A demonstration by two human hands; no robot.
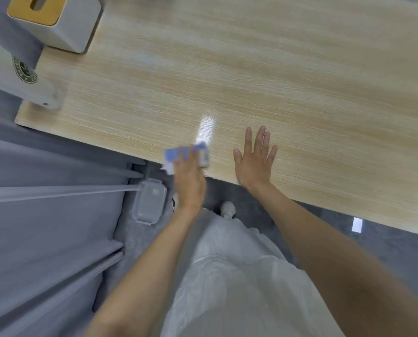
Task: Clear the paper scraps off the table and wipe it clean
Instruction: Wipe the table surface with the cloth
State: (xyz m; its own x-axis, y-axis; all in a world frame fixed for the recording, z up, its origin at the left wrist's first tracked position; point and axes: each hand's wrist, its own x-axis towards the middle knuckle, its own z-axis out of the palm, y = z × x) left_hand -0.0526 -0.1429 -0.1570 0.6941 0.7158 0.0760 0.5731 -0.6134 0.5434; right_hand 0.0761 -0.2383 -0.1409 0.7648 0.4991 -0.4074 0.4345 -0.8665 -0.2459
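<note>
Blurred blue-and-white wad [176,155] gripped by left hand [189,176] fingers at table [288,69] edge; right hand [252,164] fingers spread flat, just beside.

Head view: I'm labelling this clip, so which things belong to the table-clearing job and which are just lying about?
Job: table; left hand gripping a blurred blue-and-white bundle; right hand flat on the table.
Lying about: tissue box; logo cup; clear container on the floor.
</note>
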